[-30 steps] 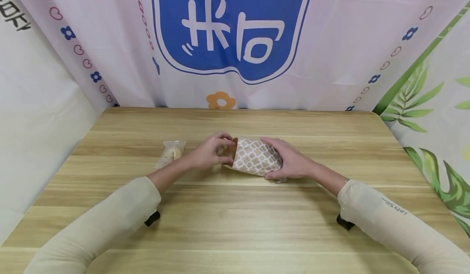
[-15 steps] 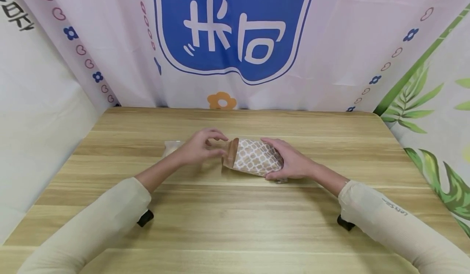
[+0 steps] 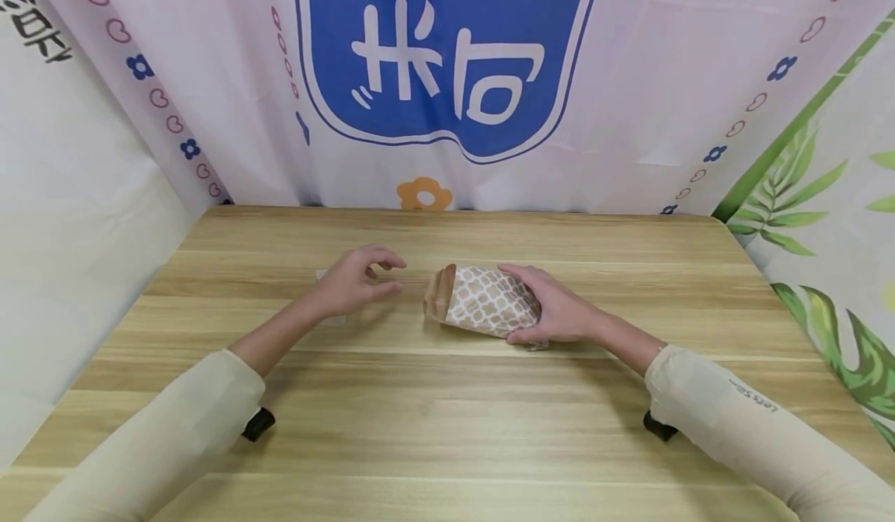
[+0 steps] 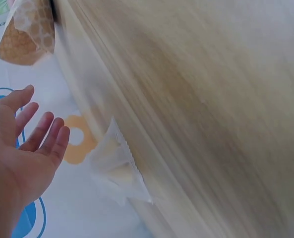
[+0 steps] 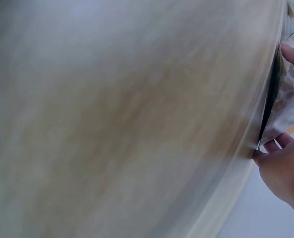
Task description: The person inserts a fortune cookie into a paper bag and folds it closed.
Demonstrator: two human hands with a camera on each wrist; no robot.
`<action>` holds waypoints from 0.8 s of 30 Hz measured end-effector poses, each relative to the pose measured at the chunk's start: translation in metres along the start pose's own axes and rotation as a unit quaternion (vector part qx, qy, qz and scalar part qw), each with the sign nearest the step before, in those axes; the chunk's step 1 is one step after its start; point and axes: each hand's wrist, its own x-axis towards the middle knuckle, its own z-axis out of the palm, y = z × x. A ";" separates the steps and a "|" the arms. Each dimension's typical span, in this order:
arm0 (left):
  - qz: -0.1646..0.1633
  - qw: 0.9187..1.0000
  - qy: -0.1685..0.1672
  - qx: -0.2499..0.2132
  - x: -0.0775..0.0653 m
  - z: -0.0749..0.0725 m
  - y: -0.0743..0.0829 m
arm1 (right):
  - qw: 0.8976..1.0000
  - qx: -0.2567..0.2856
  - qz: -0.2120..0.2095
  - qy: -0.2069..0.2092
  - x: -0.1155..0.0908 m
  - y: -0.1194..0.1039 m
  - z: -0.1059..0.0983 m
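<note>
Midway across the bench [image 3: 447, 436], the bag [image 3: 489, 301] lies on its side, brown with a white lattice print, its plain brown end pointing left. From my seat I see the right grip [image 3: 552, 304] curled round its other end, thumb on the near side, fingers on the far side. The left grip [image 3: 356, 277] is well spread, thumb and curved fingers apart and holding nothing, off to the left of the bag. The head view shows it covering most of a clear packet [image 4: 119, 163]; the left wrist view shows that packet's serrated edge and pale contents, which I can't identify. Small lettering on the right sleeve [image 3: 741, 421] seems to read "LetsSlim". Behind the bench hangs a backdrop [image 3: 671, 64] with a blue sign [image 3: 447, 9]; its big white characters are cut off at the top, the lower left one like 米.
</note>
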 end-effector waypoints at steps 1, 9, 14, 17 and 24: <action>-0.001 1.000 0.001 0.005 -0.001 -0.001 0.000 | 1.000 0.000 0.000 0.000 0.000 0.000 0.000; -0.014 0.999 0.004 0.031 -0.007 -0.012 -0.003 | 1.000 0.000 0.003 -0.002 0.001 0.000 0.001; -0.028 0.998 0.003 0.051 -0.012 -0.023 -0.008 | 1.000 -0.001 0.003 -0.004 0.000 0.001 0.000; -0.041 0.997 0.006 0.065 -0.018 -0.031 -0.011 | 1.000 0.001 0.002 -0.005 0.000 0.001 0.000; -0.037 0.995 0.017 0.088 -0.026 -0.043 -0.013 | 1.000 0.000 0.003 -0.005 0.001 0.000 -0.001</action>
